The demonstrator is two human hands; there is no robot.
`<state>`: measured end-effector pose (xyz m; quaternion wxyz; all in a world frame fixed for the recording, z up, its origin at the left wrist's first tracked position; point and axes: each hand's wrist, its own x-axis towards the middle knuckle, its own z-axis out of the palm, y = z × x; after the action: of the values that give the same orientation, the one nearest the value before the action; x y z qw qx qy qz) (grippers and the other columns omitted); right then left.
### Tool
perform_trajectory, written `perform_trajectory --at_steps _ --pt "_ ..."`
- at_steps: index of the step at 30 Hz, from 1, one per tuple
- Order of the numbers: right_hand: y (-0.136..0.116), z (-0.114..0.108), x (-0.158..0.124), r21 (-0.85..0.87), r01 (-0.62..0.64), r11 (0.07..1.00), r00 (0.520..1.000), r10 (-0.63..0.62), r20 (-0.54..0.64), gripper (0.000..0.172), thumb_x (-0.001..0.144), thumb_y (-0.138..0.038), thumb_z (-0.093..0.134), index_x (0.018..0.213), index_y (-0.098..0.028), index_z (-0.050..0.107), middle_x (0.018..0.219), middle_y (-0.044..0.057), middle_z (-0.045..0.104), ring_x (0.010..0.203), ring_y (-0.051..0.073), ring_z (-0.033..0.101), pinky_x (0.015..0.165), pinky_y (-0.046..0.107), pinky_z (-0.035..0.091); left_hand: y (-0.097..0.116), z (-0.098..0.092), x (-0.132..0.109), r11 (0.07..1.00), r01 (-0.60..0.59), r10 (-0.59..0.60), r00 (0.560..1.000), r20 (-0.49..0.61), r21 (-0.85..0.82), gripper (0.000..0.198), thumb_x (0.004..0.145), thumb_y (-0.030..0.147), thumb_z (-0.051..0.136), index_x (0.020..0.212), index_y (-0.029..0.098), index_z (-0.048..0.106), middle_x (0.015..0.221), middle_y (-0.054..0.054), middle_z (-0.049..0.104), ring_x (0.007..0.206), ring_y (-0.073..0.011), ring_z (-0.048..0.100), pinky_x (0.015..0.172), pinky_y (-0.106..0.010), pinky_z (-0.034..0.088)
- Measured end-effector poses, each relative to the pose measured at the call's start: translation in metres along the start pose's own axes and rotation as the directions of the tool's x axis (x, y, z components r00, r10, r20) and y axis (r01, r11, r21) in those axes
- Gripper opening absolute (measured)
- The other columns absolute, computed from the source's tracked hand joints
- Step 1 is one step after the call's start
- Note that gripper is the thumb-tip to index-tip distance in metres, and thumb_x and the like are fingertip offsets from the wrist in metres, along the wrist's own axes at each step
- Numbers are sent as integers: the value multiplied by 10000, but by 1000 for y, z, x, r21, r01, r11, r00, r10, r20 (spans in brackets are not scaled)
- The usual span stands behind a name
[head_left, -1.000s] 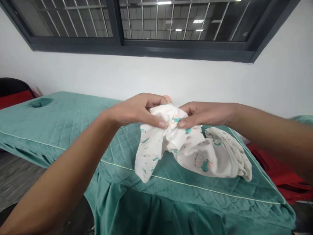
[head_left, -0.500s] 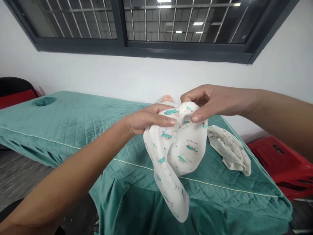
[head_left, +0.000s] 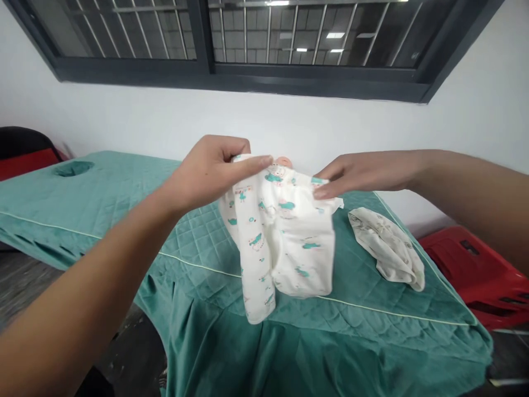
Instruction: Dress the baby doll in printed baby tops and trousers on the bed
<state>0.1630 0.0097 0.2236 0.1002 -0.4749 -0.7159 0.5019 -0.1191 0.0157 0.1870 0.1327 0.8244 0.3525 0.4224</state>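
A small white baby garment (head_left: 303, 237) with green and pink animal prints hangs above the front of the bed; it looks like a baby top, one sleeve-like part dangling on the left. My left hand (head_left: 219, 168) pinches its upper left edge between thumb and fingers. At its upper right edge, my right hand (head_left: 343, 176) grips the cloth, thumb towards me. Behind the garment, the head of a doll (head_left: 284, 161) shows just over the top edge; the doll's body is hidden.
A green quilted bed (head_left: 198, 231) with a face hole at its left end stands against the white wall. Another crumpled pale printed cloth (head_left: 388, 248) lies on its right part. A red plastic stool (head_left: 475, 270) is beyond the right edge. A barred window (head_left: 264, 44) is above.
My hands have moved apart, the left one leftwards and up. The bunched garment is now spread out between them, its dangling part shifted left and higher.
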Motion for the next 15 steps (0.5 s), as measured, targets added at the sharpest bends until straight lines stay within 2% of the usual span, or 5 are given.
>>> perform_trajectory --at_steps 3,5,9,12,15 --pt "4 23 25 1 82 997 996 -82 -41 179 712 -353 851 779 -205 779 823 42 768 795 195 719 728 303 593 -17 9 5 996 -12 30 980 -195 93 422 826 452 686 549 197 496 477 40 340 539 -114 398 516 -273 253" --pt "2 42 45 50 208 977 976 -204 -78 244 784 -442 790 798 -199 765 814 49 751 801 187 703 777 334 593 -29 14 9 986 -12 62 952 -301 167 411 831 433 690 554 201 496 469 46 327 547 -116 372 545 -293 240" --pt "-4 66 90 28 464 885 869 -449 -206 357 928 -532 595 905 -194 707 908 45 707 915 175 658 892 370 549 -51 21 11 962 -4 140 866 -479 274 399 890 409 651 604 200 466 521 61 365 539 -91 300 589 -301 249" --pt "8 72 122 -229 542 809 760 -588 -278 313 1009 -433 469 965 -193 665 1001 44 676 1010 195 613 970 423 490 -71 32 -1 973 1 120 852 -510 231 379 927 407 594 645 208 436 592 49 434 573 -98 357 619 -289 306" --pt "43 86 144 -573 521 633 674 -717 -180 249 1021 -306 422 1015 -190 641 1118 80 643 1111 229 563 1014 449 442 -98 49 -25 994 36 10 917 -399 108 382 946 425 530 644 211 434 613 30 468 613 -118 422 643 -282 354"
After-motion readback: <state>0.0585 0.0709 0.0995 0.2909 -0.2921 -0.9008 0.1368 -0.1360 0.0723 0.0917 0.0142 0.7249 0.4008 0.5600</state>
